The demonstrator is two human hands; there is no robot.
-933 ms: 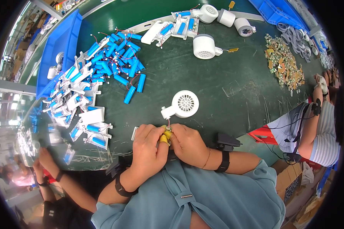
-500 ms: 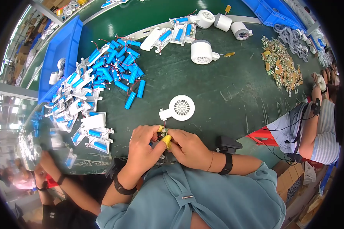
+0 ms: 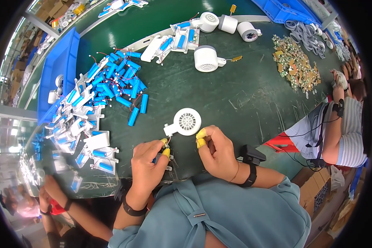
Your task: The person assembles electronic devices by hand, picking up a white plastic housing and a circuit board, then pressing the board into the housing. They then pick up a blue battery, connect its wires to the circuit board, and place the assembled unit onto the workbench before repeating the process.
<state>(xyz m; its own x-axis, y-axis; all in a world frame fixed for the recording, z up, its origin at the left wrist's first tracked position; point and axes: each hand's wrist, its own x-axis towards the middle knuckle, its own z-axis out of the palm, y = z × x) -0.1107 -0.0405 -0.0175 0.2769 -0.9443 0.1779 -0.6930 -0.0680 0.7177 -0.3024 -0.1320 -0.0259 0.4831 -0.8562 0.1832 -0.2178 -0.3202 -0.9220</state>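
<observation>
A white fan head (image 3: 187, 121) with a round slatted grille lies on the green bench in front of me, its short neck toward my left hand. My left hand (image 3: 148, 162), with yellow finger covers on thumb and forefinger, pinches a small circuit board (image 3: 166, 146) at the end of the fan's thin wire. Under those fingers, pale and blue parts are mostly hidden. To the right and apart from it, my right hand (image 3: 217, 151) is raised with its yellow-covered fingertips together; whatever they hold is too small to make out.
Blue battery cells (image 3: 119, 78) lie heaped at left beside white plastic holders (image 3: 76, 107) and a blue crate (image 3: 58, 68). Fan heads (image 3: 206, 58) stand farther back. A circuit board pile (image 3: 295, 64) lies at right. A black device (image 3: 253, 154) sits by my right wrist. Co-workers sit on both sides.
My right hand has come away from my left, moving right with its fingertips together. My left hand stays at the fan's wire. The whole view has shifted slightly.
</observation>
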